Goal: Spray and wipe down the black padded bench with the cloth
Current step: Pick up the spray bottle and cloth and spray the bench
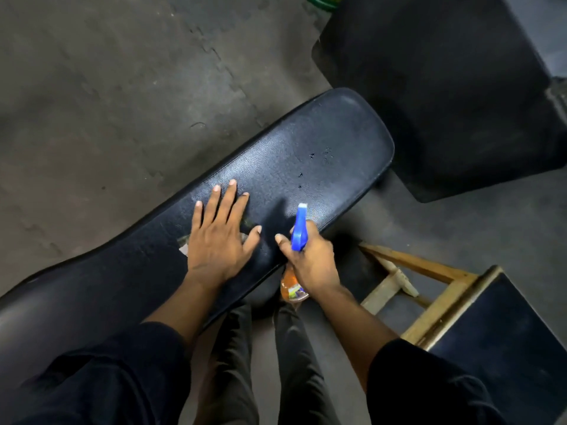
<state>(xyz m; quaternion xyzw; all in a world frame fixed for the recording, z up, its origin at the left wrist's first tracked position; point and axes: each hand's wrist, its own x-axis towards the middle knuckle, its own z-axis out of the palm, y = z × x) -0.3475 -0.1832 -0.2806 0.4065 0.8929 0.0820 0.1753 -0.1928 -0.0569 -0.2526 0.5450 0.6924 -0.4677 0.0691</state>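
The black padded bench (pixel 306 154) runs on a slant across the view, from the lower left up to its rounded end at the upper right, standing on a grey concrete floor (pixel 107 87). Your left hand (pixel 219 233) lies flat on the padding near the middle of the bench, fingers spread and palm down — it grasps nothing, but presses on the cloth (pixel 184 244), of which only small pale and greenish scraps peek out at the wrist side and between thumb and forefinger. Your right hand (pixel 310 259) is closed around the neck of a spray bottle (pixel 299 231) (blue trigger head, orange body with a label showing below your fist). The nozzle (pixel 302 206) points away from you, over the bench's near edge and toward its far end. A few dark wet droplets (pixel 311 161) sit on the padding beyond the nozzle, scattered toward the rounded end; whether the rest of the surface is wet, you cannot tell from the sheen.

Just past the far end of the bench lies a large black mat (pixel 445 102). To your right, near the bench, stands a wooden stool frame (pixel 429 289) with a dark padded top (pixel 506 342) — it is apart from the bench. Your dark trouser legs (pixel 294 363) show between your forearms.
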